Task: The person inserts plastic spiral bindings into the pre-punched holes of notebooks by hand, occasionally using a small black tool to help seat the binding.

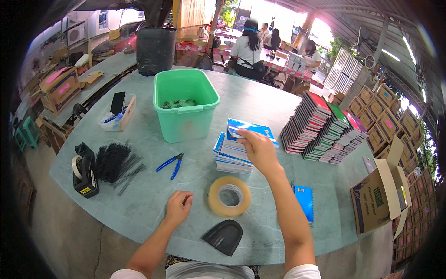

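Note:
My right hand [260,151] pinches the near edge of a blue-covered notebook [262,130] at the top of a short stack of blue notebooks [232,163]. Whether that notebook is lifted off the stack I cannot tell. My left hand [179,206] rests on the table with its fingers curled in, and nothing shows in it. Between my forearms lie a wide roll of clear tape [214,199] and a black rounded piece [224,237]. Blue-handled cutting pliers [175,163] lie ahead of my left hand. A single spiral-bound blue notebook [304,202] lies right of my right forearm.
Black spiral coils [114,160] lie beside a black tape dispenser [93,186] at left. A green tub [186,125] with dark coils inside stands behind, near a tray [126,116] holding a phone. Notebook stacks [304,125] stand at right, beyond an open carton [371,204].

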A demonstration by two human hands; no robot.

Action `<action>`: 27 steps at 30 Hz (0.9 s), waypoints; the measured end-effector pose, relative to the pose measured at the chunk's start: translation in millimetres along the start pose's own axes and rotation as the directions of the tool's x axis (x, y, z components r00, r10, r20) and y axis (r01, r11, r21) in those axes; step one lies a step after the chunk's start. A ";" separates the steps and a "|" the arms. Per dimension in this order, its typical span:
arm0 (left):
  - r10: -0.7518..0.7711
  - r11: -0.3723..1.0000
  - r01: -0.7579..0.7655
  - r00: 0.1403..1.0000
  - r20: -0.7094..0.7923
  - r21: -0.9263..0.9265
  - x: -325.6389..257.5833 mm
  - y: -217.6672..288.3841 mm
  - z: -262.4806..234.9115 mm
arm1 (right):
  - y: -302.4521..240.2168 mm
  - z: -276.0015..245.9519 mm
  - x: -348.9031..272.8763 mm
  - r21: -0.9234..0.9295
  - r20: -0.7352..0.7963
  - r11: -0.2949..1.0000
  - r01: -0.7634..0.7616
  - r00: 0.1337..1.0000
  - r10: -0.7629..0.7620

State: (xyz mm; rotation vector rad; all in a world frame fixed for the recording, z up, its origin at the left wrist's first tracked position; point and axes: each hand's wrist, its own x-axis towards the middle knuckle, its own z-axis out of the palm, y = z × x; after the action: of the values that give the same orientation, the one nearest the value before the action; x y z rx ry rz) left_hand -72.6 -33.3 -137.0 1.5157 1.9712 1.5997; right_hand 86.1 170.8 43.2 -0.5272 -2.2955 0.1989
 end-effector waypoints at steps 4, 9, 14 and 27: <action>0.075 0.965 -0.056 0.995 -0.064 0.257 6.9 -16.9 -33.5 | -47.4 -39.3 -10.9 -0.137 -0.120 0.982 0.130 0.982 -0.147; -0.029 0.692 0.172 0.977 -0.210 0.702 26.4 -71.8 -104.2 | -55.0 -23.5 -70.3 0.023 0.078 1.000 -0.012 0.997 0.011; -0.049 0.631 0.228 0.966 -0.255 0.742 30.5 -90.4 -122.5 | -57.0 26.4 -108.4 -0.051 0.149 0.997 -0.057 0.987 0.064; -0.013 0.517 0.100 0.994 -0.110 0.850 47.3 -91.0 -145.4 | -55.1 32.7 -108.0 -0.074 0.130 0.985 -0.153 0.978 0.162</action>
State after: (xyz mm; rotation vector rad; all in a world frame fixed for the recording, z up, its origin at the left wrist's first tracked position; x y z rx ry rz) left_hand -244.9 -77.5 -132.0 1.5826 3.0761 0.5809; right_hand 113.3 75.2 -33.6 -0.7504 -2.3983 0.2463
